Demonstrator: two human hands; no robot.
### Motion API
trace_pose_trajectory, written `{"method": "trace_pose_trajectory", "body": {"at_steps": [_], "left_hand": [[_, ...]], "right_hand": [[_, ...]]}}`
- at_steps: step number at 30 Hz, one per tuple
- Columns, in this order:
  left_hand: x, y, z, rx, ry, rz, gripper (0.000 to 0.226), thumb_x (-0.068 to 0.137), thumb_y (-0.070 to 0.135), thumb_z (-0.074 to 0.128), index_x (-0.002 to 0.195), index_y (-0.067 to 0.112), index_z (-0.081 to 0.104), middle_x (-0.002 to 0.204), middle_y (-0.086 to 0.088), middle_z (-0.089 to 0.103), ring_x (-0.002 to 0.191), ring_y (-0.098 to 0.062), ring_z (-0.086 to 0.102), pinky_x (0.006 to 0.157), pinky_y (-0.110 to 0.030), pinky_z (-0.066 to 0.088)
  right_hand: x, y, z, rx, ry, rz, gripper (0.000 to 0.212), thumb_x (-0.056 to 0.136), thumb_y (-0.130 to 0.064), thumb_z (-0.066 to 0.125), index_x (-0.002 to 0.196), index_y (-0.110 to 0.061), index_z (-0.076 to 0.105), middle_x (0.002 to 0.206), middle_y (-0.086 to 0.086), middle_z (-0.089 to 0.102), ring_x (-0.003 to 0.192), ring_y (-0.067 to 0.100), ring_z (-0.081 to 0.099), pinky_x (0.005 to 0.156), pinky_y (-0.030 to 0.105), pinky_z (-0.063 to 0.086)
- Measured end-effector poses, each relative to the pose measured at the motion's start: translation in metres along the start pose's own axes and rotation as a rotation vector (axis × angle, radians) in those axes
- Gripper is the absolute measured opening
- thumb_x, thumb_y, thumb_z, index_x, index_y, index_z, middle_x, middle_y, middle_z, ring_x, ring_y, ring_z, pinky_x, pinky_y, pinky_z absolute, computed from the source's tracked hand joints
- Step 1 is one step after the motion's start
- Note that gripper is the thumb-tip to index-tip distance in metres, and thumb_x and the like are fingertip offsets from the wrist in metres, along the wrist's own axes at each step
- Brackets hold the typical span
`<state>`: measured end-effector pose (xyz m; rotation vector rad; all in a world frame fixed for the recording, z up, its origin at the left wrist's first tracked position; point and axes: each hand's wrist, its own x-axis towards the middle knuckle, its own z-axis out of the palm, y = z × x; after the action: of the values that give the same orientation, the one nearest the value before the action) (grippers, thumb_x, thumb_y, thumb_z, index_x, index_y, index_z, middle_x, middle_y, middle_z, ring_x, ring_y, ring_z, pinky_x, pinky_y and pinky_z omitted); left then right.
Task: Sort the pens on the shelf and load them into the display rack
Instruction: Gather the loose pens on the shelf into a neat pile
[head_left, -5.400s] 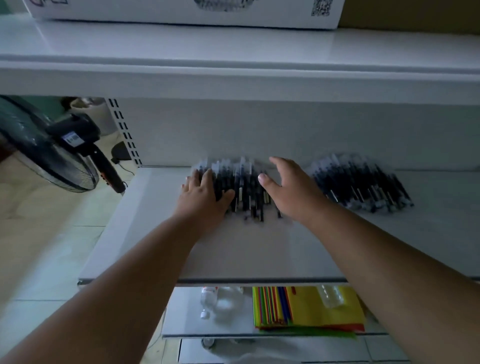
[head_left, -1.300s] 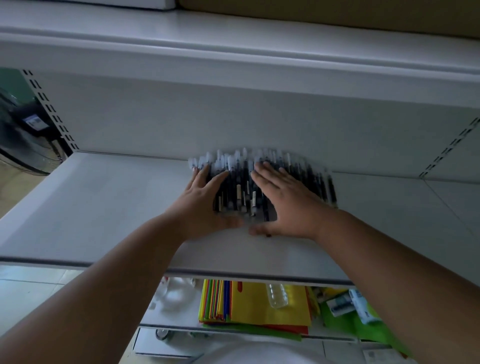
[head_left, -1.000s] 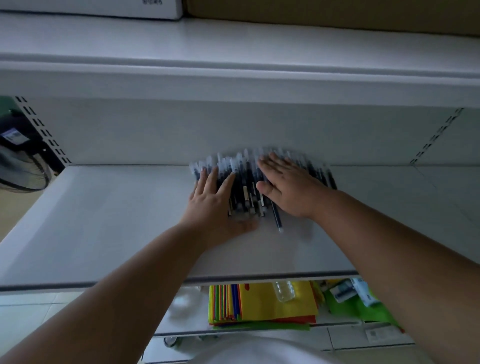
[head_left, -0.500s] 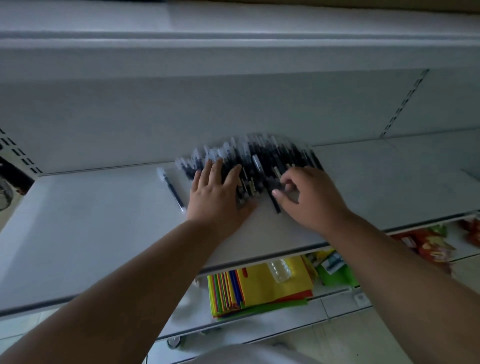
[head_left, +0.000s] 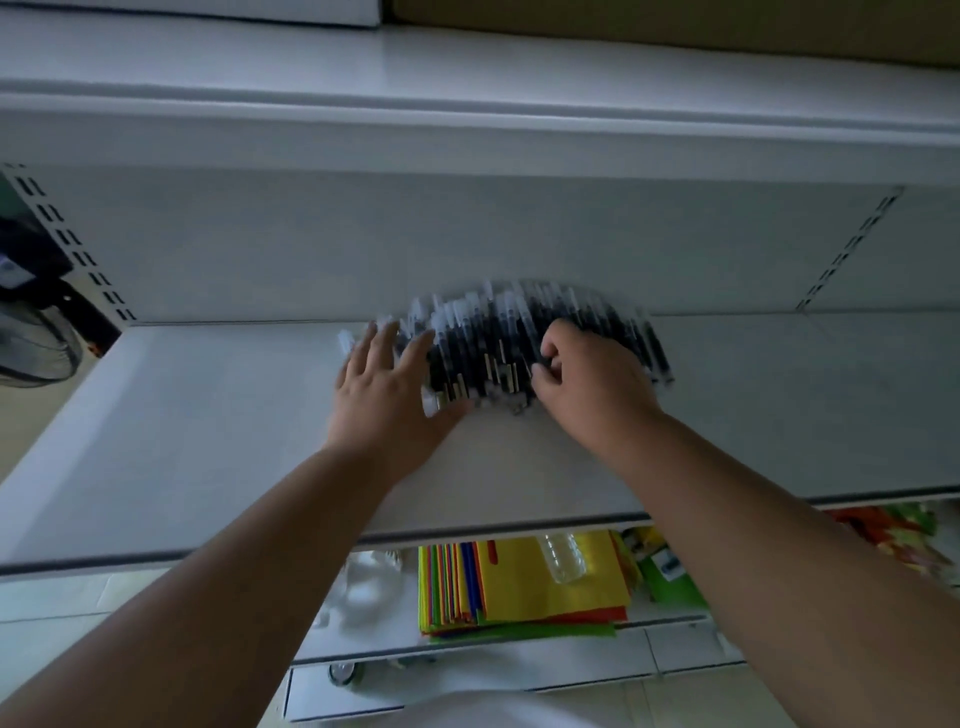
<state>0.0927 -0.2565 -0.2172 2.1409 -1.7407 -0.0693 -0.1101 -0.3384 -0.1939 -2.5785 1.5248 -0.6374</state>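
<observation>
Pile of black pens (head_left: 511, 340) on the white shelf (head_left: 208, 415), against its back wall. My left hand (head_left: 387, 395) lies flat, fingers straight, on the pile's left edge; my right hand (head_left: 592, 379) has fingers curled into the pens, pinching some.

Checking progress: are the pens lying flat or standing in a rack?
Lying flat: the pens form a fanned pile on the shelf, under both hands; no rack shows.

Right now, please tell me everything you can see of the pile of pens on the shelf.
The pile of pens is a fan-shaped spread of many slim pens with dark bodies and clear caps, lying flat at the back of the white shelf, against its rear panel. Motion blur hides finer detail. The left hand rests flat on its left side; the right hand curls its fingers over its right side.
</observation>
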Motion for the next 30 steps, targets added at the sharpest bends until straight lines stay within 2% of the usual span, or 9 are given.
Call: {"method": "trace_pose_trajectory", "body": {"at_steps": [2, 4, 8, 10, 13, 16, 20, 25, 30], "left_hand": [[0.000, -0.012, -0.004, 0.000, -0.078, -0.095, 0.098, 0.079, 0.079, 0.050, 0.156, 0.035, 0.010, 0.166, -0.009, -0.001, 0.151, -0.032, -0.008, 0.121, -0.046, 0.004], [0.001, -0.019, -0.004, -0.018, -0.164, -0.130, 0.106, 0.073, 0.084, 0.048, 0.156, 0.036, 0.004, 0.165, -0.012, -0.006, 0.151, -0.034, -0.007, 0.120, -0.047, 0.008], [0.005, -0.016, 0.000, -0.041, -0.244, -0.031, 0.111, 0.074, 0.083, 0.050, 0.157, 0.029, 0.000, 0.165, -0.009, -0.005, 0.152, -0.029, -0.002, 0.120, -0.044, 0.015], [0.011, -0.013, 0.001, -0.057, -0.261, 0.029, 0.110, 0.075, 0.078, 0.055, 0.157, 0.030, 0.001, 0.166, -0.004, -0.004, 0.152, -0.029, 0.006, 0.119, -0.043, 0.021], [0.020, -0.011, 0.004, -0.075, -0.320, 0.076, 0.117, 0.071, 0.078, 0.062, 0.157, 0.033, -0.001, 0.166, 0.003, -0.008, 0.151, -0.028, 0.011, 0.117, -0.041, 0.024], [0.026, -0.014, 0.007, -0.098, -0.278, 0.085, 0.113, 0.073, 0.073, 0.066, 0.158, 0.031, 0.005, 0.166, 0.003, -0.003, 0.150, -0.027, 0.014, 0.117, -0.039, 0.024], [0.029, -0.017, 0.007, -0.138, -0.179, 0.084, 0.095, 0.082, 0.061, 0.065, 0.157, 0.022, 0.020, 0.165, -0.001, 0.011, 0.148, -0.027, 0.023, 0.118, -0.038, 0.027], [0.027, -0.015, 0.010, -0.124, -0.171, 0.090, 0.100, 0.080, 0.069, 0.062, 0.156, 0.022, 0.019, 0.165, -0.003, 0.011, 0.148, -0.029, 0.020, 0.118, -0.040, 0.025], [0.019, -0.012, 0.007, -0.137, -0.095, 0.109, 0.092, 0.082, 0.066, 0.061, 0.154, 0.021, 0.025, 0.161, -0.003, 0.021, 0.145, -0.028, 0.024, 0.115, -0.040, 0.027]], "right_hand": [[0.013, 0.000, 0.003, -0.012, 0.020, -0.007, 0.017, 0.092, -0.033, 0.059, 0.093, -0.018, 0.052, 0.082, 0.000, 0.064, 0.074, 0.026, 0.059, 0.065, 0.032, 0.048], [0.016, 0.004, 0.007, -0.007, 0.031, -0.051, 0.024, 0.092, -0.040, 0.060, 0.094, -0.015, 0.058, 0.086, 0.002, 0.064, 0.079, 0.025, 0.060, 0.070, 0.035, 0.050], [0.005, 0.020, 0.012, 0.001, -0.034, -0.249, 0.064, 0.075, -0.070, 0.057, 0.110, -0.018, 0.067, 0.111, -0.001, 0.061, 0.105, 0.020, 0.055, 0.092, 0.039, 0.045], [0.003, 0.026, 0.012, -0.016, -0.080, -0.294, 0.078, 0.066, -0.076, 0.060, 0.118, -0.019, 0.066, 0.121, -0.003, 0.059, 0.114, 0.020, 0.054, 0.098, 0.044, 0.044], [0.010, 0.025, 0.006, -0.040, -0.080, -0.280, 0.076, 0.062, -0.069, 0.072, 0.120, -0.020, 0.066, 0.124, -0.003, 0.061, 0.118, 0.020, 0.053, 0.100, 0.044, 0.043], [0.017, 0.016, 0.005, -0.048, -0.067, -0.298, 0.070, 0.064, -0.061, 0.080, 0.117, -0.018, 0.066, 0.121, -0.002, 0.063, 0.117, 0.021, 0.055, 0.101, 0.043, 0.043], [0.012, 0.010, 0.006, -0.018, -0.112, -0.294, 0.074, 0.065, -0.060, 0.080, 0.124, -0.018, 0.063, 0.128, -0.002, 0.060, 0.122, 0.019, 0.051, 0.106, 0.040, 0.039], [0.013, 0.009, 0.001, -0.056, -0.116, -0.274, 0.070, 0.067, -0.050, 0.084, 0.125, -0.016, 0.063, 0.129, 0.000, 0.060, 0.123, 0.021, 0.052, 0.106, 0.033, 0.035], [0.006, 0.002, 0.004, -0.020, -0.083, -0.234, 0.067, 0.072, -0.060, 0.074, 0.123, -0.017, 0.062, 0.128, -0.002, 0.061, 0.122, 0.018, 0.052, 0.106, 0.038, 0.041]]}}
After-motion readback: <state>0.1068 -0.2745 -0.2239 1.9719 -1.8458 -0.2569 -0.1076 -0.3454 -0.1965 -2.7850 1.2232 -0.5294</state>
